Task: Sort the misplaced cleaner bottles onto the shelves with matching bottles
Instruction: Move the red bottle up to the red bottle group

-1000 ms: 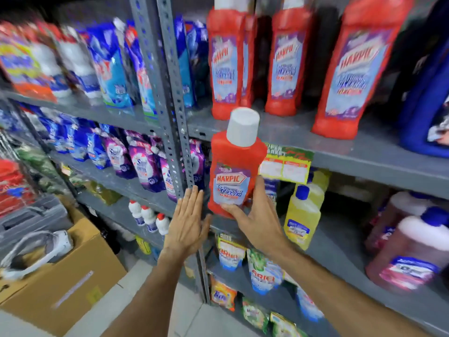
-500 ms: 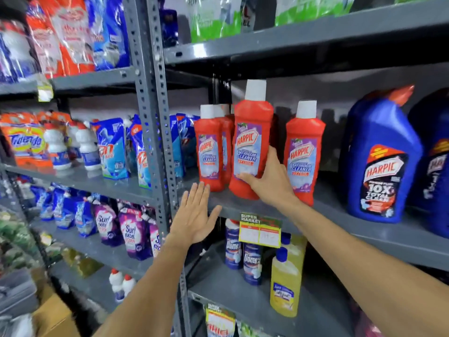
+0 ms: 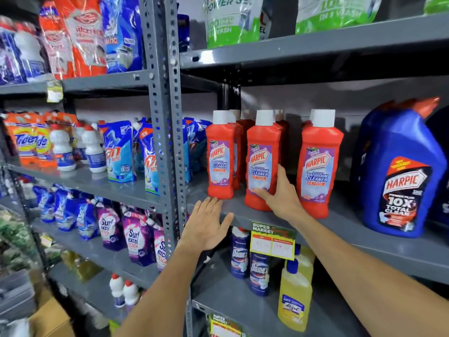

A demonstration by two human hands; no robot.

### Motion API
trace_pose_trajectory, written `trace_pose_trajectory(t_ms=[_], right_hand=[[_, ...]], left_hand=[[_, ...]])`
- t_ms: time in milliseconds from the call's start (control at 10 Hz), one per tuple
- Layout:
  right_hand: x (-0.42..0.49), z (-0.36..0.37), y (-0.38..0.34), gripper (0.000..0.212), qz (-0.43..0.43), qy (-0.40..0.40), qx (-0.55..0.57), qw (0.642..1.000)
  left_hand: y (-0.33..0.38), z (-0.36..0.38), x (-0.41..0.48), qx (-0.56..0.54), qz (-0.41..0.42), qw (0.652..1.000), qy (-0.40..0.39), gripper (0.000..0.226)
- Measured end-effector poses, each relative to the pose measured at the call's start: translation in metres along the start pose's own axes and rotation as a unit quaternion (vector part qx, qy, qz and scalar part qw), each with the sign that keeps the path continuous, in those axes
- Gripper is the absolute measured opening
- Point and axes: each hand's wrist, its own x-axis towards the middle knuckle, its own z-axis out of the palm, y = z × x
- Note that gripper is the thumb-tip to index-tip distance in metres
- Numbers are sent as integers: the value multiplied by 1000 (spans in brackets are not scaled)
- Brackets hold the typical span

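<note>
A red Harpic bathroom cleaner bottle (image 3: 263,156) with a white cap stands upright on the grey shelf (image 3: 340,229), between two other rows of the same red bottles (image 3: 221,152) (image 3: 318,161). My right hand (image 3: 281,195) grips its lower right side, thumb across the label's base. My left hand (image 3: 206,224) hovers flat and open in front of the shelf edge, just below the leftmost red bottle, holding nothing.
A large blue Harpic toilet cleaner bottle (image 3: 401,171) stands right of the red ones. Below are dark blue Domex bottles (image 3: 258,273) and a yellow cleaner bottle (image 3: 295,300). A perforated steel upright (image 3: 162,117) divides the racks; detergent pouches (image 3: 119,152) fill the left shelves.
My right hand lifted the red bottle from below the shelf up onto it and set it down among the matching red bottles. My left hand stayed open near the shelf edge.
</note>
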Motion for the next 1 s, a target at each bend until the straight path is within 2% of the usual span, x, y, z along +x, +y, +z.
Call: trace_pose_trajectory(t_ms=[100, 200, 500, 1000], right_hand=[[-9, 4, 8, 103, -4, -13, -2, 1000], [-10, 7, 15, 103, 22, -9, 12, 1000], [-6, 12, 19, 86, 45, -3, 13, 999], [-5, 15, 20, 84, 47, 0, -3, 999]], left_hand=[[0, 1, -2, -5, 2, 1000, 12, 67], [0, 4, 0, -11, 1, 1000, 25, 66], [-1, 7, 0, -15, -2, 1000, 25, 66], [0, 7, -2, -17, 0, 999, 34, 65]])
